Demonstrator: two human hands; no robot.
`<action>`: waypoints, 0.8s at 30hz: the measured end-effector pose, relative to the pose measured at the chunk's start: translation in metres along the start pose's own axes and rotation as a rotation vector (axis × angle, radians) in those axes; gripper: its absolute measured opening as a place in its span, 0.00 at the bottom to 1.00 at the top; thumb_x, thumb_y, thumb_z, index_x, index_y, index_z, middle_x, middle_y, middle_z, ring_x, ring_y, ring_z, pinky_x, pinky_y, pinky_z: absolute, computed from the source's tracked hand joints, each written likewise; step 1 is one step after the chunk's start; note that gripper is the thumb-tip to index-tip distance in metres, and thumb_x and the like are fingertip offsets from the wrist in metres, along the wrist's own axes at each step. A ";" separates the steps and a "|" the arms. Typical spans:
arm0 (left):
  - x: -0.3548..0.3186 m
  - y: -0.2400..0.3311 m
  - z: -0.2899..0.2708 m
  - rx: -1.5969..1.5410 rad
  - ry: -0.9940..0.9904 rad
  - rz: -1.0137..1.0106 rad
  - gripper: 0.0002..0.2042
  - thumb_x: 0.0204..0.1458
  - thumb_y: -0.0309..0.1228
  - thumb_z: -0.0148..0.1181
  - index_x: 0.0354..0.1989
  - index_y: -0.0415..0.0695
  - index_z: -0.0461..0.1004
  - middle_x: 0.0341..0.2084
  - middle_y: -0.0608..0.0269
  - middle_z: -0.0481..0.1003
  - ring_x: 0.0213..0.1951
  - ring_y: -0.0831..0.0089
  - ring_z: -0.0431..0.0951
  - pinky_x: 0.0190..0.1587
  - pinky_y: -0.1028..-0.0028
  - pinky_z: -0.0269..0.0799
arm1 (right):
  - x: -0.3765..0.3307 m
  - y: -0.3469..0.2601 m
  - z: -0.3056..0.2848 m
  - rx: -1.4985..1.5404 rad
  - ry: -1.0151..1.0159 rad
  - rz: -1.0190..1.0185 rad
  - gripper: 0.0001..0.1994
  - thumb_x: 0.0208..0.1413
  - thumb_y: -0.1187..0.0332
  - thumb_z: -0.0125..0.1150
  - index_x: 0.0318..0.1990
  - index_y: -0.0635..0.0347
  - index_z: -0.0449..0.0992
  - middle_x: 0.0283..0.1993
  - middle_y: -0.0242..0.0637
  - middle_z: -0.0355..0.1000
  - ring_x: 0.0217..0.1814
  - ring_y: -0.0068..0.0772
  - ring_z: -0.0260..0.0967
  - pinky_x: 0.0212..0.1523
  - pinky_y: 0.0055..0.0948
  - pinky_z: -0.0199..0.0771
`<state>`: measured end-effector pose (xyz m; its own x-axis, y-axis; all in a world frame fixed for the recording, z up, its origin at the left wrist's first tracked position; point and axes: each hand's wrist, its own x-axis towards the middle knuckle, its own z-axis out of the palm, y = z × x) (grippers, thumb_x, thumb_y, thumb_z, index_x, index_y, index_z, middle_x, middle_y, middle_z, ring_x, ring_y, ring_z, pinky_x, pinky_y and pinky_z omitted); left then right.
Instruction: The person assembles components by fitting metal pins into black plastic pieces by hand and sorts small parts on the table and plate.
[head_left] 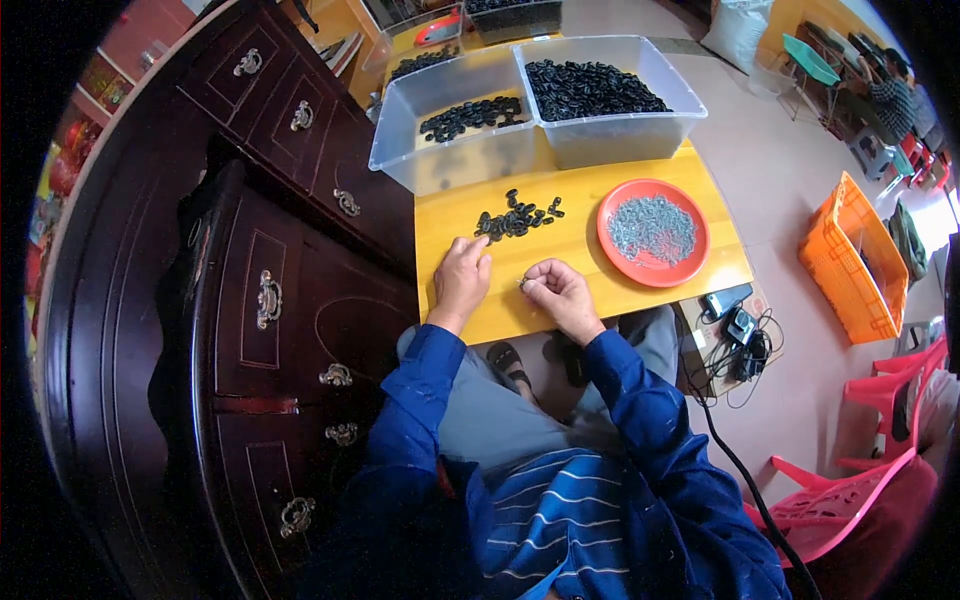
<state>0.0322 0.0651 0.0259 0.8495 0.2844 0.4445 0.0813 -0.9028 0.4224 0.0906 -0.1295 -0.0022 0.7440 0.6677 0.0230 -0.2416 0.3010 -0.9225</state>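
A loose pile of small black oval parts (515,218) lies on the yellow wooden tabletop (630,312). My left hand (461,280) rests on the board just below the pile, index finger stretched to its near edge, thumb apart. Over the board's near edge, my right hand (562,297) has thumb and forefinger pinched around a tiny piece, too small to name. To its right sits a red round plate (606,248) with many thin silvery pieces (652,228) that look like screws.
Behind the pile stand two translucent plastic bins (455,170), (615,146) holding black parts. A dark wooden cabinet (290,230) borders the left. At right are a box with cables (740,335), an orange crate (850,265) and a pink chair (840,510). Another person (888,100) sits far off.
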 end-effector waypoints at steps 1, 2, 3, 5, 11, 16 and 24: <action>-0.002 -0.001 0.000 0.010 -0.019 0.008 0.15 0.52 0.26 0.60 0.49 0.44 0.77 0.37 0.53 0.75 0.41 0.52 0.78 0.43 0.59 0.74 | 0.000 0.000 0.000 0.007 0.001 -0.002 0.05 0.62 0.75 0.61 0.42 0.62 0.73 0.33 0.28 0.74 0.32 0.16 0.71 0.35 0.18 0.73; -0.003 -0.001 0.000 0.021 -0.038 0.017 0.14 0.51 0.26 0.61 0.48 0.44 0.77 0.36 0.53 0.75 0.40 0.53 0.78 0.42 0.59 0.74 | 0.000 0.001 0.000 0.006 0.003 -0.001 0.05 0.62 0.75 0.61 0.42 0.62 0.73 0.33 0.28 0.74 0.32 0.16 0.71 0.35 0.18 0.73; -0.005 -0.001 0.000 0.019 -0.038 0.017 0.14 0.51 0.26 0.61 0.48 0.44 0.77 0.36 0.53 0.75 0.40 0.53 0.78 0.42 0.59 0.74 | 0.000 0.001 0.000 0.014 0.003 -0.002 0.05 0.61 0.75 0.61 0.42 0.62 0.73 0.33 0.28 0.74 0.32 0.16 0.71 0.35 0.18 0.73; -0.009 0.000 -0.002 -0.137 -0.044 -0.055 0.13 0.51 0.27 0.62 0.46 0.45 0.78 0.36 0.53 0.75 0.40 0.53 0.78 0.42 0.59 0.74 | 0.001 0.001 0.000 0.023 0.000 0.000 0.05 0.61 0.75 0.61 0.42 0.62 0.73 0.33 0.28 0.74 0.32 0.16 0.71 0.35 0.18 0.73; 0.001 0.000 -0.002 -0.115 -0.071 -0.004 0.11 0.50 0.27 0.63 0.43 0.45 0.78 0.33 0.53 0.76 0.36 0.54 0.78 0.39 0.59 0.74 | -0.001 0.000 0.000 0.015 -0.010 0.017 0.05 0.61 0.75 0.61 0.42 0.62 0.73 0.33 0.28 0.74 0.32 0.16 0.71 0.36 0.18 0.73; 0.007 -0.014 0.002 -0.116 -0.125 -0.041 0.08 0.50 0.26 0.64 0.37 0.41 0.76 0.31 0.52 0.76 0.34 0.55 0.78 0.38 0.61 0.75 | 0.000 0.002 0.000 0.023 -0.004 0.013 0.05 0.61 0.74 0.61 0.43 0.61 0.73 0.33 0.28 0.75 0.33 0.17 0.73 0.35 0.18 0.75; 0.000 -0.002 0.001 -0.228 -0.129 -0.171 0.06 0.52 0.27 0.61 0.35 0.41 0.72 0.27 0.51 0.77 0.30 0.55 0.79 0.35 0.61 0.74 | 0.004 -0.002 -0.005 0.023 -0.013 0.037 0.06 0.60 0.75 0.62 0.43 0.61 0.73 0.34 0.25 0.73 0.34 0.14 0.71 0.36 0.17 0.73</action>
<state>0.0326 0.0666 0.0239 0.8941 0.3689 0.2540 0.1217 -0.7458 0.6550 0.0972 -0.1304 -0.0023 0.7260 0.6876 -0.0054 -0.2828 0.2914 -0.9139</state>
